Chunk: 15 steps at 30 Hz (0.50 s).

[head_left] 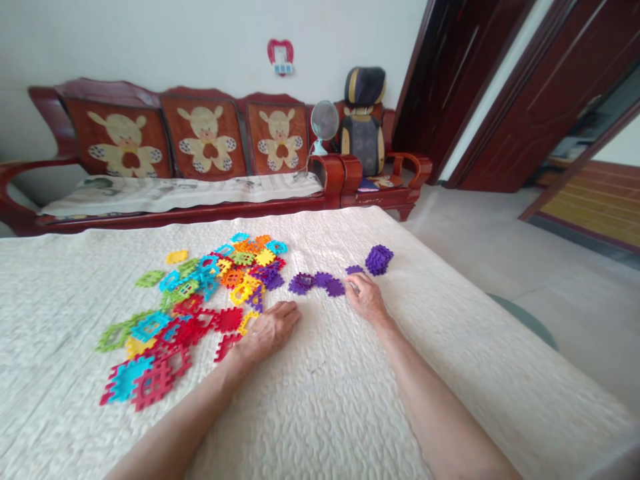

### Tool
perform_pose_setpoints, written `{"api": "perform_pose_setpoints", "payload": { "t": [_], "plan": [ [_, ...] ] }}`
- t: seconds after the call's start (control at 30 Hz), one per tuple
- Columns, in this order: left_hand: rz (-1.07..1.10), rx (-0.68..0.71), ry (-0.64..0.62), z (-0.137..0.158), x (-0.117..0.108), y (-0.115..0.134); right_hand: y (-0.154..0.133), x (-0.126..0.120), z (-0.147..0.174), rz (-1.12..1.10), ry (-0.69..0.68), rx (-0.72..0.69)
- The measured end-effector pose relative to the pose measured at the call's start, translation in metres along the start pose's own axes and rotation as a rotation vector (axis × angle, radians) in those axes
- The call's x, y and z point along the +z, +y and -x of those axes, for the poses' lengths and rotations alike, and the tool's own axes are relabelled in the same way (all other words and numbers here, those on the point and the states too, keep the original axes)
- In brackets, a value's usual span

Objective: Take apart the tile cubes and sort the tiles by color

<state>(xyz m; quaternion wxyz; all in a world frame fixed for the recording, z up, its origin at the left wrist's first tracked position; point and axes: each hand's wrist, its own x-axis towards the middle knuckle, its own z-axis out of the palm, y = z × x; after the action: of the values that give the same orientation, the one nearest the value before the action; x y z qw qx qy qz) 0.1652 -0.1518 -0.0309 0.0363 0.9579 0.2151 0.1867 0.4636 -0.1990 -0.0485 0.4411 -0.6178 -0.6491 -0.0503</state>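
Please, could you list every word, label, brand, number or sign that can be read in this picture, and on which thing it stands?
No text can be read.
Heart-shaped wall fitting: any marks are too small to read.
Light sofa cover: dark patterning, too blurred to tell whether it includes writing.
Colourful plastic pieces: no lettering discernible.

Your bare left forearm point(195, 403) slants forward and to the right, ending in your left hand point(273, 325), palm down, fingers loosely together and slightly bent. Your bare right forearm point(435, 393) angles forward and leftward; your right hand point(367, 297) reaches farther ahead, its fingers curled inward.
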Motion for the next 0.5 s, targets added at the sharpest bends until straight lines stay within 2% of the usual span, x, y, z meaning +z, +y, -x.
{"api": "perform_pose_setpoints", "payload": {
  "t": [0.1, 0.27, 0.5],
  "plan": [
    [-0.005, 0.041, 0.020, -0.009, 0.005, -0.014, 0.000, 0.000, 0.000, 0.003, -0.028, 0.023],
    [0.015, -0.009, 0.101, -0.022, 0.009, -0.044, -0.001, -0.001, -0.001, 0.060, -0.105, 0.015],
    [-0.049, -0.040, 0.150, -0.029, 0.024, -0.055, -0.028, 0.013, 0.000, 0.275, -0.121, 0.071]
  ]
}}
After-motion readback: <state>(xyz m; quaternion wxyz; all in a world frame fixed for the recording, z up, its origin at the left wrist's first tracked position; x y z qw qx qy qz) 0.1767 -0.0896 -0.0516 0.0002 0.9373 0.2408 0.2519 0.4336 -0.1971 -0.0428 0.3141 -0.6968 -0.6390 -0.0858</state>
